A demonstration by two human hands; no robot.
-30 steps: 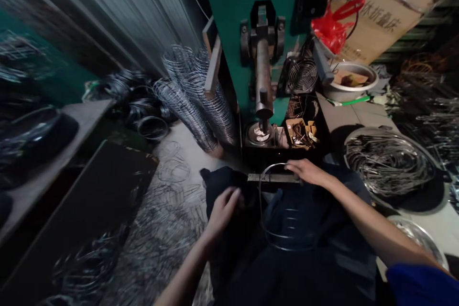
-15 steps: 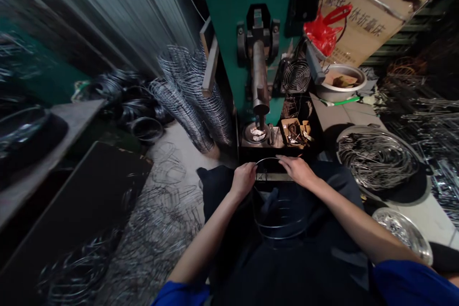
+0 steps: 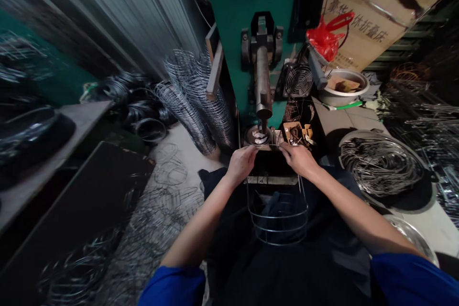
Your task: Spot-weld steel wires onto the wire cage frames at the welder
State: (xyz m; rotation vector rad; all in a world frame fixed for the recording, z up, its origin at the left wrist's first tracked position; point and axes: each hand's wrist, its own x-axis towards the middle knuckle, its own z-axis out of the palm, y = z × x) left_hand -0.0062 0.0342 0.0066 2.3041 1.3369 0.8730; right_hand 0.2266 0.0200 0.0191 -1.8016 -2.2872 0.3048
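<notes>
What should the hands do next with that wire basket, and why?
Probably nudge the wire basket forward a little. Both the left hand and the right hand grip its top rim just short of the electrode tip of the green machine, so the wire seems not yet to sit under it.
</notes>
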